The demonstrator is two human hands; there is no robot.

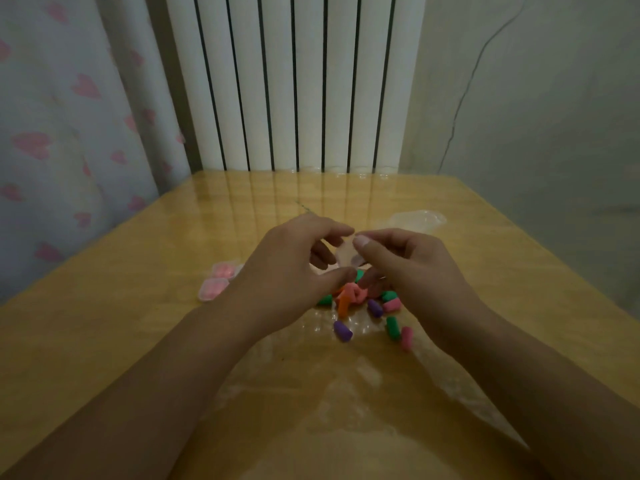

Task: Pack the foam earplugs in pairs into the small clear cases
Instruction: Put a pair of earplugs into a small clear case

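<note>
Both hands hold one small clear case above the table centre. My left hand grips its left side with thumb and fingers; my right hand pinches its right edge. Whether the case is open I cannot tell. Under the hands lies a loose pile of foam earplugs in pink, orange, green and purple, with a purple one, a green one and a pink one nearer me. Two clear cases with pink earplugs inside sit to the left of my left hand.
The wooden table is glossy and ends at a white radiator at the back. A clear plastic bag lies behind my right hand. Clear plastic film is spread under the earplugs. A heart-patterned curtain hangs at left.
</note>
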